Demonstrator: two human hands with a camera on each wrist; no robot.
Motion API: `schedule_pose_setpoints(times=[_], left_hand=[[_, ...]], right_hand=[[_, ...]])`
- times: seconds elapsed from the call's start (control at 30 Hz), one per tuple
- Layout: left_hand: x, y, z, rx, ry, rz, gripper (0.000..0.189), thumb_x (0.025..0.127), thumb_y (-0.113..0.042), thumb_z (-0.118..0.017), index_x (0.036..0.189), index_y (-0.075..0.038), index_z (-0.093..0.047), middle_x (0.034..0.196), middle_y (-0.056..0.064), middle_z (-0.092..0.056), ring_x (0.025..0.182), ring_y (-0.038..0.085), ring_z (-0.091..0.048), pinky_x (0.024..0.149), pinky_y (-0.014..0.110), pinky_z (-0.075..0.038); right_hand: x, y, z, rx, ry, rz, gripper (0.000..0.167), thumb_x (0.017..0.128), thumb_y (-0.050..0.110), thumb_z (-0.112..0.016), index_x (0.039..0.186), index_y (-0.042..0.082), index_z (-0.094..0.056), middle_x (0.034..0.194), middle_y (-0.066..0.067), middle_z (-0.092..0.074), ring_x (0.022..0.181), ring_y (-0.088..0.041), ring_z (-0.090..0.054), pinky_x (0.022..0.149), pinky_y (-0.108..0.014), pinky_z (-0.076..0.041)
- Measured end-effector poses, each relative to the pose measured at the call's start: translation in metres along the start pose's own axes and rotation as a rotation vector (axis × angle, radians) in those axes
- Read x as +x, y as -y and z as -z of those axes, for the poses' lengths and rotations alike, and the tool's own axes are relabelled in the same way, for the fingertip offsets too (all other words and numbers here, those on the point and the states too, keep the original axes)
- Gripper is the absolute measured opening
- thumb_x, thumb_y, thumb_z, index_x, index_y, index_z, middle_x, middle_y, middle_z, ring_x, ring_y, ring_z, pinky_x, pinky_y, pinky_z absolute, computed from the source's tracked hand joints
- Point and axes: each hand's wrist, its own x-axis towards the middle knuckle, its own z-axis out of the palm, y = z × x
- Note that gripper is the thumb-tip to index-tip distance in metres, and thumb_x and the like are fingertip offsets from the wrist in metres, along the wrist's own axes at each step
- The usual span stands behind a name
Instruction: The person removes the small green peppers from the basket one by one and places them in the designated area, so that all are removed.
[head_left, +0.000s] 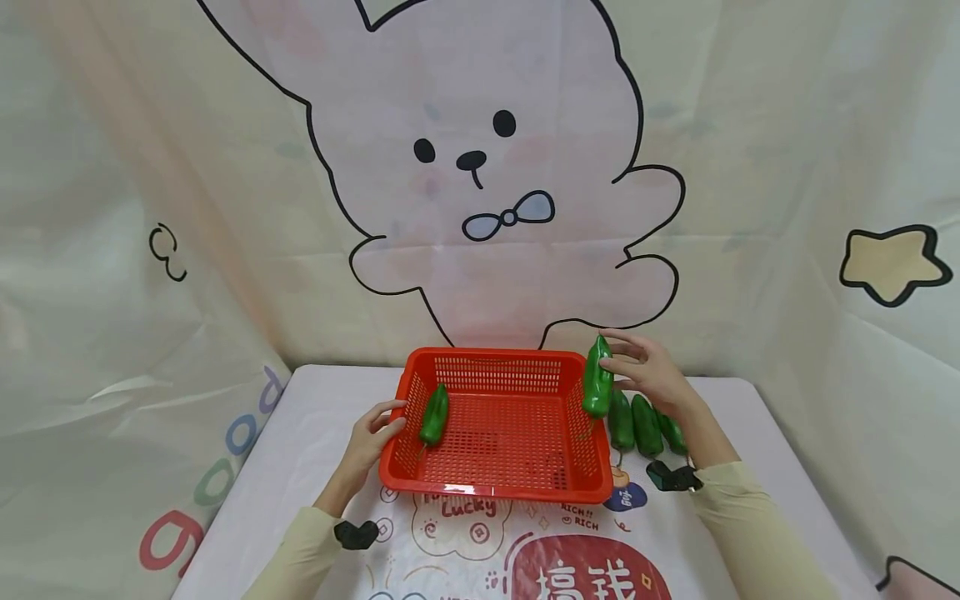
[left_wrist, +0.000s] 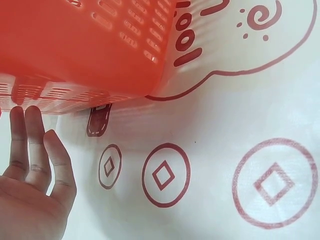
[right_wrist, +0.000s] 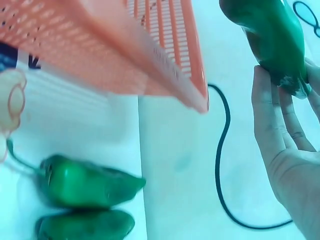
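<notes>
My right hand (head_left: 651, 375) pinches a green pepper (head_left: 597, 379) near its tip, above the right rim of a red plastic basket (head_left: 517, 492). In the right wrist view the pepper (right_wrist: 272, 42) is higher than the basket's rim, with thumb and fingertips at its lower end. The left hand (head_left: 369, 442) is at the basket's left side. Its fingers (left_wrist: 36, 145) are extended, tips right at the perforated wall. Inside the basket, toward the left, lies another green pepper (head_left: 434, 415) with its stem pointing toward me.
Several green peppers (head_left: 647, 427) lie side by side on the white table just right of the basket, partly behind the right forearm. A printed table cover (head_left: 465, 542) lies in front. Behind the table hangs a cloth backdrop (head_left: 480, 283) with a cartoon animal.
</notes>
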Motion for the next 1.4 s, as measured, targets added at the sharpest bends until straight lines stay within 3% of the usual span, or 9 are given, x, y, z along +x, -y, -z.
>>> schedule_pose_setpoints(times=[0.27, 0.43, 0.5, 0.67, 0.97, 1.2, 1.4], left_hand=[[0.0, -0.001, 0.001, 0.001, 0.007, 0.015, 0.041, 0.102, -0.018, -0.066, 0.141, -0.008, -0.057, 0.128, 0.022, -0.056, 0.106, 0.036, -0.062, 0.081, 0.042, -0.059], [-0.009, -0.02, -0.001, -0.006, 0.026, 0.013, 0.04, 0.102, -0.012, -0.064, 0.14, -0.002, -0.056, 0.126, 0.026, -0.056, 0.104, 0.039, -0.063, 0.08, 0.043, -0.06], [-0.01, -0.021, -0.001, -0.01, 0.031, 0.002, 0.04, 0.102, -0.012, -0.064, 0.139, -0.002, -0.056, 0.125, 0.027, -0.056, 0.103, 0.038, -0.063, 0.079, 0.043, -0.06], [-0.005, -0.011, 0.0, -0.012, 0.028, -0.011, 0.041, 0.102, -0.014, -0.064, 0.14, -0.002, -0.056, 0.126, 0.028, -0.056, 0.102, 0.036, -0.064, 0.078, 0.042, -0.06], [-0.017, -0.034, -0.003, -0.013, 0.031, 0.003, 0.04, 0.101, -0.012, -0.065, 0.138, -0.001, -0.057, 0.124, 0.026, -0.057, 0.102, 0.036, -0.064, 0.079, 0.042, -0.06], [-0.016, -0.035, -0.004, -0.012, 0.041, -0.002, 0.039, 0.101, -0.011, -0.064, 0.138, -0.001, -0.057, 0.123, 0.025, -0.057, 0.103, 0.038, -0.064, 0.08, 0.044, -0.059], [-0.017, -0.035, -0.003, -0.005, 0.039, 0.004, 0.04, 0.101, -0.01, -0.064, 0.139, 0.0, -0.056, 0.127, 0.027, -0.056, 0.105, 0.038, -0.063, 0.08, 0.042, -0.059]], right_hand=[[-0.016, -0.002, 0.023, -0.009, -0.08, -0.044, 0.052, 0.1, 0.017, -0.068, 0.149, 0.014, -0.05, 0.134, -0.02, -0.054, 0.103, -0.02, -0.068, 0.082, -0.04, -0.059], [-0.026, -0.005, 0.036, -0.012, -0.103, -0.024, 0.049, 0.101, 0.013, -0.066, 0.148, 0.015, -0.052, 0.126, -0.008, -0.061, 0.101, -0.016, -0.068, 0.079, -0.037, -0.059], [-0.029, -0.007, 0.041, -0.021, -0.107, -0.015, 0.05, 0.101, 0.012, -0.066, 0.149, 0.012, -0.05, 0.124, -0.004, -0.062, 0.101, -0.015, -0.068, 0.078, -0.036, -0.059], [-0.036, -0.014, 0.052, -0.018, -0.11, -0.002, 0.054, 0.1, 0.009, -0.066, 0.15, 0.003, -0.046, 0.125, -0.007, -0.063, 0.101, -0.015, -0.068, 0.076, -0.036, -0.06], [-0.055, -0.026, 0.068, -0.062, -0.13, 0.003, 0.049, 0.101, 0.006, -0.064, 0.147, -0.002, -0.048, 0.121, -0.002, -0.063, 0.098, -0.013, -0.069, 0.076, -0.034, -0.06], [-0.07, -0.034, 0.079, -0.124, -0.148, -0.005, 0.046, 0.102, 0.01, -0.063, 0.144, -0.003, -0.051, 0.123, -0.002, -0.061, 0.098, -0.011, -0.069, 0.076, -0.032, -0.06], [-0.076, -0.044, 0.087, -0.1, -0.149, -0.01, 0.044, 0.102, 0.007, -0.062, 0.143, -0.005, -0.051, 0.122, -0.002, -0.061, 0.1, -0.01, -0.067, 0.075, -0.034, -0.06]])
